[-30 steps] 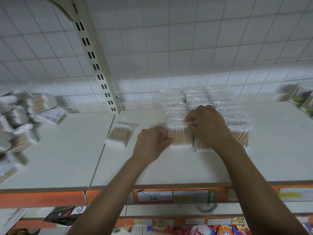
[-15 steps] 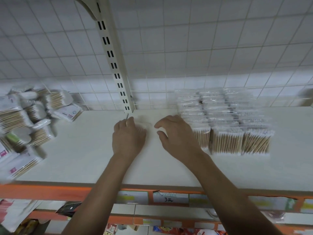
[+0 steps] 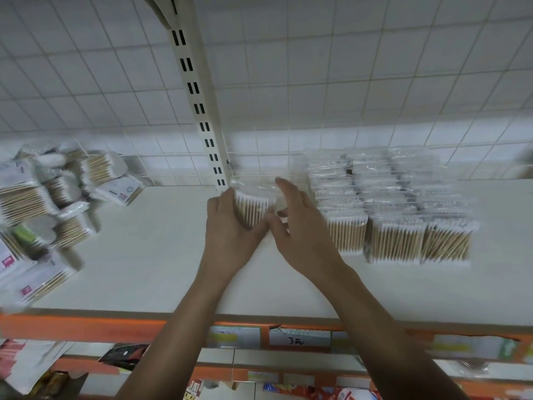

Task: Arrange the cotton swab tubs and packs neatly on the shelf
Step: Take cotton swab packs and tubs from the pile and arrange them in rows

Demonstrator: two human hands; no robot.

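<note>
**A:** Report the left hand.

**B:** The left hand [image 3: 230, 235] grips a clear plastic pack of wooden-stick cotton swabs [image 3: 253, 207]. Its fingers curl round the pack's left side.

**A:** Location of that pack?

**B:** It is towards the rear of the white shelf board [image 3: 144, 255], just in front of the foot of the cream slotted upright [image 3: 199, 105]. Whether it rests on the board or is lifted clear cannot be determined.

**A:** Right hand?

**B:** The right hand [image 3: 301, 229] is spread wide and holds nothing, with its fingers [image 3: 284, 186] extended at the pack's right side. Motion blur prevents confirming contact with the pack.

**A:** Other stock?

**B:** To the right, well-aligned rows of identical clear swab packs [image 3: 395, 215] run from near the wire grid back panel [image 3: 346, 82] towards the front. The nearest row sits just beside the right hand. At the far left lies a loose heap of mixed swab packs and tubs [image 3: 43, 203], well apart from both hands.

**A:** Front edge?

**B:** An orange front rail [image 3: 86, 327] carries paper price labels [image 3: 300, 339].
</note>
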